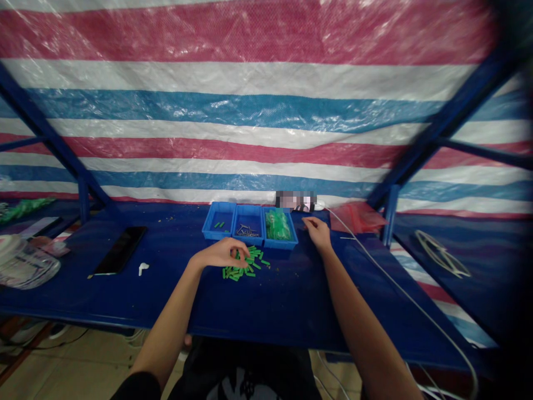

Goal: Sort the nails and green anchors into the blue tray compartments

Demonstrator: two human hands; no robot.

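Note:
A loose pile of short green plastic pieces (236, 272), perhaps wall plugs, lies on the blue table. Over its upper left part is my left hand (221, 253), thumb and fingers curled into a ring; anything pinched at the tips is too small to make out. My right hand (318, 232) is just right of the bins, its fingers bent together, and what they hold, if anything, is hidden. Behind the pile stand three joined blue bins: the left bin (211, 219) has a few green pieces, the middle bin (249, 240) metal screws, the right bin (280, 244) a bag of green pieces.
A black phone (121, 250) and a white earbud (142, 269) lie left on the table (166, 289), near a clear plastic jar (29, 266). Red plastic bags (358, 216) lie at the back right. A white cable (395, 280) runs down the right side.

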